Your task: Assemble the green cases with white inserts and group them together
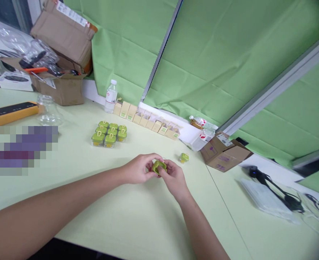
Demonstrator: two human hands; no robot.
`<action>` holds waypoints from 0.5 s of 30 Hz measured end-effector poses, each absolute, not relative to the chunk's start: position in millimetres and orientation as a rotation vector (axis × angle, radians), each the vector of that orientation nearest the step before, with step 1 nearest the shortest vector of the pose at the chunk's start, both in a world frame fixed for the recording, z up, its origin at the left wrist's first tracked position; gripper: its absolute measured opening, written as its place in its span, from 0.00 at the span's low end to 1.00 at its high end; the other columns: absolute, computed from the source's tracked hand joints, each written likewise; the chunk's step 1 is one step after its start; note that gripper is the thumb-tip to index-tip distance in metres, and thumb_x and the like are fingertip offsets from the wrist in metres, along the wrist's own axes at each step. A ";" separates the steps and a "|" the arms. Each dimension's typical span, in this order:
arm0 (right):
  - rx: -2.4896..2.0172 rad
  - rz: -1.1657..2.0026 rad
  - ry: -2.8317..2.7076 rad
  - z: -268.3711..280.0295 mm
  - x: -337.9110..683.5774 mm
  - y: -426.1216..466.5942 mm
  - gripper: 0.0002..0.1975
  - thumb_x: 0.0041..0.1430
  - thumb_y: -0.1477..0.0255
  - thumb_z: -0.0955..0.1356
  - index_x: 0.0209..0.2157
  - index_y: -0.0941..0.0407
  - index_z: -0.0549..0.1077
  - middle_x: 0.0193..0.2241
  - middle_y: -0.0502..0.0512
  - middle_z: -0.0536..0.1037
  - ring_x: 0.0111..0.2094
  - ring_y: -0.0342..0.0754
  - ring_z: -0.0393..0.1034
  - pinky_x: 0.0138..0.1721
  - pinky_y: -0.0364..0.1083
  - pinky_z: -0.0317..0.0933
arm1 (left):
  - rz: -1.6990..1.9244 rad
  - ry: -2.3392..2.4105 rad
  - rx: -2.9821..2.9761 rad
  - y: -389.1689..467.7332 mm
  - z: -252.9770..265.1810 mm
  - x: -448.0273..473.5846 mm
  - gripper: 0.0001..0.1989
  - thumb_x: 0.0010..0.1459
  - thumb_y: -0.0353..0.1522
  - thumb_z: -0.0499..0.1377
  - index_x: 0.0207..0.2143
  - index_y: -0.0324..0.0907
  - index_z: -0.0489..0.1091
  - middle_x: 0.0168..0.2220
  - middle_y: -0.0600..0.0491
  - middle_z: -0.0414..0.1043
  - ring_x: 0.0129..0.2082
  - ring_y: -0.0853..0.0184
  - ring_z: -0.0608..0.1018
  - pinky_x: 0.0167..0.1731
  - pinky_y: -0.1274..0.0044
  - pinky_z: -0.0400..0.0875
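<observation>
Both hands meet over the table around a small green lid, whose body, if it has one, is hidden by my fingers. My left hand grips it from the left with thumb and fingers. From the other side, my right hand presses its thumb onto the green piece, fingers curled behind. Just beyond the right hand stands a small clear container with a green lid. Farther left, several like containers are grouped in rows, green lids with pale loops on top and something yellow inside.
Along the wall runs a row of small open cardboard boxes, with an upright water bottle at its left end. Bottles and a carton sit at right. A glass jar and power strip lie left.
</observation>
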State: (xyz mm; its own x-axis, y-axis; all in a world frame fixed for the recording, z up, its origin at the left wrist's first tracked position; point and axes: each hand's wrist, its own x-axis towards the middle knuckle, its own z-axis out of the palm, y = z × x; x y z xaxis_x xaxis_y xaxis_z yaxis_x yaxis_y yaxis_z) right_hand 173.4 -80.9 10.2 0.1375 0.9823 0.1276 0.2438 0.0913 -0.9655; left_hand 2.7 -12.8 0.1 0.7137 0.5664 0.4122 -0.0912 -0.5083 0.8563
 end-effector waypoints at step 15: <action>-1.490 0.583 -1.487 2.5 165.8 -83.8 0.05 0.58 0.70 0.66 0.37 0.54 0.71 0.29 0.50 0.74 0.28 0.47 0.67 0.30 0.45 0.63 | 0.925 0.289 2.292 -14.7 -4.7 3.4 0.24 0.56 0.20 0.55 0.54 0.47 0.66 0.53 0.50 0.69 0.42 0.67 0.76 0.37 0.77 0.71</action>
